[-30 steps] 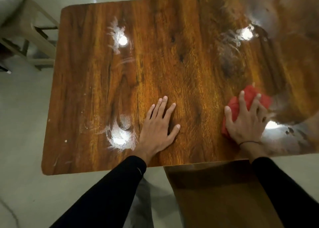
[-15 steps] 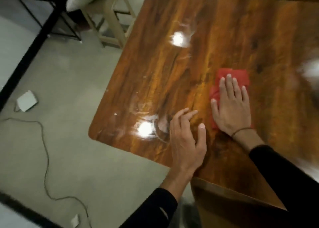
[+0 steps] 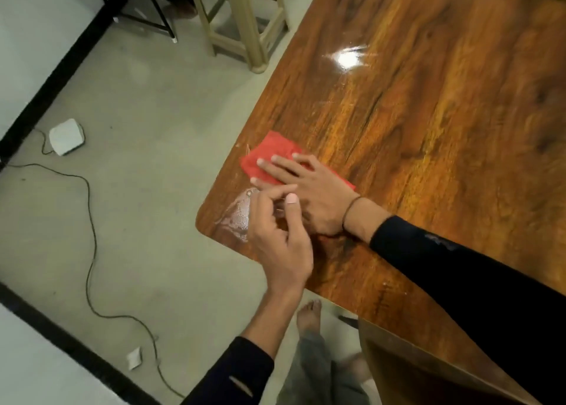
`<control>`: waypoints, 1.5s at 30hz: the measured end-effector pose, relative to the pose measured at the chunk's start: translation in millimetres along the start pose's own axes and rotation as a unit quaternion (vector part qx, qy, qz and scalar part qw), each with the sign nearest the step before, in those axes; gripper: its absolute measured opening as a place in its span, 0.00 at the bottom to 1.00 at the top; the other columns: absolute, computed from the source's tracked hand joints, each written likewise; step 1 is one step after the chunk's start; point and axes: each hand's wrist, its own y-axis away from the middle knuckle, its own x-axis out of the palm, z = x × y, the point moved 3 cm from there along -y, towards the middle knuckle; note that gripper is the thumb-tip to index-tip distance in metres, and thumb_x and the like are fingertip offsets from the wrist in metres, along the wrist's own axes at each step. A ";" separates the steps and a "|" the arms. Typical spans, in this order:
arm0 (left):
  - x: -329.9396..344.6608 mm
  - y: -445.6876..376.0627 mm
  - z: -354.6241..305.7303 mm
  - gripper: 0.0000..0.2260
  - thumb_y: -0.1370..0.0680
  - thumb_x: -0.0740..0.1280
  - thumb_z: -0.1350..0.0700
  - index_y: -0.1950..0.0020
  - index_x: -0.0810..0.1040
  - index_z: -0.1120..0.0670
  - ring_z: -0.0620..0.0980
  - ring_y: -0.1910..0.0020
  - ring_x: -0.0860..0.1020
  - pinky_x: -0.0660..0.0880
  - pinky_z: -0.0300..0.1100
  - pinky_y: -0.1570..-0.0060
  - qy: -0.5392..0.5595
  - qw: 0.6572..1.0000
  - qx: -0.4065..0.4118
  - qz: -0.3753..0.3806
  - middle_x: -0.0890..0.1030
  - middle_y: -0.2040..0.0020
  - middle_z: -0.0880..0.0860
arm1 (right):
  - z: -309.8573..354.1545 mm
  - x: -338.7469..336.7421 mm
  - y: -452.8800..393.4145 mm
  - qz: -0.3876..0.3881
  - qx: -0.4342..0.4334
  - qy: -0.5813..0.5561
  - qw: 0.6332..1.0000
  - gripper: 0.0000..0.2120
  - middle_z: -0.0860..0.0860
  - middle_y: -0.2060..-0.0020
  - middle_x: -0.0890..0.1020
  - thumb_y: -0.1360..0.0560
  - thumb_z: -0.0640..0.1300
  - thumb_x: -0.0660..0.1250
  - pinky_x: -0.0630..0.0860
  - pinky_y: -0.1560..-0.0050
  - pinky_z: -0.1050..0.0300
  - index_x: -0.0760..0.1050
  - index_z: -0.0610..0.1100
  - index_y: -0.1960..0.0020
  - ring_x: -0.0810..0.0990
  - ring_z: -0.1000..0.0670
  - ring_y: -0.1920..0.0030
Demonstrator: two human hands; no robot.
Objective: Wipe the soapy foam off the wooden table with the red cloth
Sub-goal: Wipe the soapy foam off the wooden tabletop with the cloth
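Observation:
The red cloth (image 3: 269, 156) lies flat near the left edge of the glossy wooden table (image 3: 428, 113). My right hand (image 3: 309, 187) presses down on it with fingers spread flat, pointing left. A patch of white soapy foam (image 3: 237, 217) sits at the table's near-left corner, just below the cloth. My left hand (image 3: 280, 242) hovers over that corner, fingers loosely curled, holding nothing and partly hiding the foam. A bright light reflection (image 3: 347, 58) shines on the wood farther back.
A beige plastic stool (image 3: 245, 21) stands on the floor beside the table's far left edge. A white adapter (image 3: 66, 136) with a trailing cable (image 3: 92, 221) lies on the grey floor. My bare foot (image 3: 307, 314) shows below the table edge.
My right hand has slid the red cloth leftward from the table's middle to its left edge. My left hand has lifted off the wood. The view has swung left.

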 end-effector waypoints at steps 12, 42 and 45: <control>-48.7 -57.9 27.7 0.12 0.14 0.61 0.57 0.50 0.82 0.48 0.47 0.57 0.82 0.77 0.39 0.59 0.104 0.978 -0.106 -0.147 0.84 0.56 0.47 | -36.3 0.6 16.6 -0.018 0.122 -0.031 0.992 0.39 0.46 0.09 0.52 0.14 0.71 0.46 0.57 0.18 0.33 0.46 0.55 0.08 0.56 0.40 0.11; 7.9 13.3 7.6 0.07 0.15 0.68 0.60 0.50 0.84 0.58 0.47 0.63 0.80 0.76 0.38 0.63 0.130 0.977 -0.167 -0.005 0.84 0.59 0.56 | 21.0 37.0 120.2 -0.153 0.611 -0.132 0.765 0.38 0.41 0.09 0.53 0.15 0.56 0.55 0.54 0.15 0.28 0.51 0.46 0.08 0.53 0.38 0.10; 23.0 31.3 -4.8 0.06 0.15 0.68 0.59 0.50 0.84 0.55 0.46 0.63 0.81 0.76 0.38 0.63 0.125 0.980 -0.155 0.026 0.84 0.58 0.56 | 50.7 47.2 127.9 -0.144 0.468 -0.130 0.862 0.37 0.43 0.09 0.50 0.14 0.58 0.52 0.50 0.13 0.30 0.50 0.48 0.08 0.49 0.40 0.09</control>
